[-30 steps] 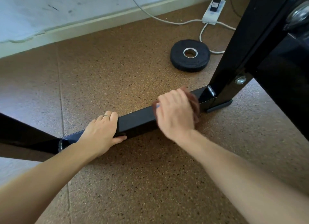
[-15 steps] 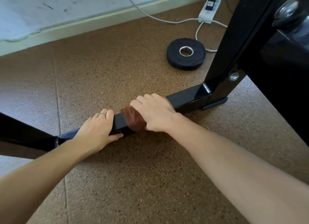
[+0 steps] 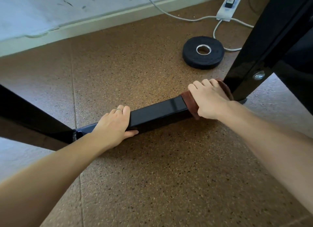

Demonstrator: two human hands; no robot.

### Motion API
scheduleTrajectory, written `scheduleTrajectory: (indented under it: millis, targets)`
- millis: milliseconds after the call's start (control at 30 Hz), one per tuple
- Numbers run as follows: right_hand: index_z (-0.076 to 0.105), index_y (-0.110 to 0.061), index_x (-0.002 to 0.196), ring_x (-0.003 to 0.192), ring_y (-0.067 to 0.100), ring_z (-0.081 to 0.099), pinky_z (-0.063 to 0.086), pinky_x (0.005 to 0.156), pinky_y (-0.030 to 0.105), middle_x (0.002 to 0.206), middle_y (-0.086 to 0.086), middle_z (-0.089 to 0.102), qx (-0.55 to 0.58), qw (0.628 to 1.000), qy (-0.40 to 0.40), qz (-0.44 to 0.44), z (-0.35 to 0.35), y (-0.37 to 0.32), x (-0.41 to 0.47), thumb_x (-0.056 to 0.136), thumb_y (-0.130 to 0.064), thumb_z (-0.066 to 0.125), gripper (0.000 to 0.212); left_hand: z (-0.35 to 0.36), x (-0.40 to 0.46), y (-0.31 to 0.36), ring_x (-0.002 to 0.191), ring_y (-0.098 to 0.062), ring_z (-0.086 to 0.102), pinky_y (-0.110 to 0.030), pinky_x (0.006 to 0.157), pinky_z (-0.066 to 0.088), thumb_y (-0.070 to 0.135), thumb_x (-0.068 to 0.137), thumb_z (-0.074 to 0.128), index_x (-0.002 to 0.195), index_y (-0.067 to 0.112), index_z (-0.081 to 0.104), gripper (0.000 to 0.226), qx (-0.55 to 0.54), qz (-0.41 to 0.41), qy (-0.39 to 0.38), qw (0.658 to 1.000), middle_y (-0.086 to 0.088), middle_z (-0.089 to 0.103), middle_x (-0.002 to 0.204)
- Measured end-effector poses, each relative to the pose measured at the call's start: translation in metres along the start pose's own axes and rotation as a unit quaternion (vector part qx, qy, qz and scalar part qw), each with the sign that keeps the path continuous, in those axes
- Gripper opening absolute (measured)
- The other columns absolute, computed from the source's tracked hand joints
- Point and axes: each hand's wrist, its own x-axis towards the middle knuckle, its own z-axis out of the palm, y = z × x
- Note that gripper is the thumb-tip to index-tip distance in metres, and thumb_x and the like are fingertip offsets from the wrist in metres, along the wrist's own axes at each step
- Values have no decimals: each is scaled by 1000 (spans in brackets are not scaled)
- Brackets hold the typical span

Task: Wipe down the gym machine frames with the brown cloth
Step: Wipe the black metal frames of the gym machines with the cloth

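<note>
Head view shows my right hand [image 3: 209,99] gripping the brown cloth [image 3: 189,103] around the floor bar [image 3: 157,113] near the upright [image 3: 264,40]; my left hand [image 3: 115,125] grips the bar. I should press evenly into that corner.

A black weight plate [image 3: 203,52] lies near a white power strip [image 3: 228,7].

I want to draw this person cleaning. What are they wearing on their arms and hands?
Both forearms are bare, with no sleeves, gloves or watch showing. The left hand wears a thin silver-coloured ring on one finger. The right hand shows no jewellery.
</note>
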Motion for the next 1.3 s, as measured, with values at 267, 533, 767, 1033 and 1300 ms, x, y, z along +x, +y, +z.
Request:
scheduleTrajectory:
  millis: [267, 533, 767, 1033, 1300]
  targets:
    - [38, -14, 142, 128, 29, 49, 36, 105, 44, 139, 7, 50, 15, 981, 67, -183, -20, -168, 12, 84, -34, 77, 73, 5, -11, -10, 125, -29, 50, -39, 106, 40, 57, 71, 81, 140, 12, 34, 96, -23, -47, 56, 997, -9, 47, 133]
    - [48, -28, 131, 119, 25, 55, 43, 97, 42, 126, -2, 57, 78, 985, 63, -137, -12, -102, 9, 74, -51, 82, 70, 2, -53, -34, 107, -24, 60, -34, 88, 49, 59, 81, 71, 122, 14, 54, 63, 220, -95, 50, 970, -6, 62, 120]
    - [35, -26, 146, 135, 29, 44, 36, 115, 51, 145, 3, 47, -9, 999, -9, -38, -14, -56, -1, 77, -55, 80, 87, -11, -94, -38, 110, -30, 58, -40, 97, 46, 29, 84, 73, 129, 2, 53, 56, 277, -21, 45, 959, -13, 60, 120]
    - [38, -18, 142, 130, 30, 48, 38, 107, 51, 140, 7, 50, -16, 988, 21, -150, -30, -157, 5, 84, -33, 75, 70, -5, -160, -93, 49, -10, 51, -33, 51, 54, 67, 89, 53, 56, 24, 47, 54, -4, -183, 158, 970, 13, 49, 50]
    - [62, -15, 119, 103, 32, 65, 48, 93, 49, 113, 8, 67, 25, 972, 149, -180, -25, -280, 9, 99, -24, 54, 24, 10, -148, -88, 84, -25, 65, -42, 70, 61, 81, 86, 33, 92, 12, 59, 74, -26, -327, 138, 935, -4, 65, 93]
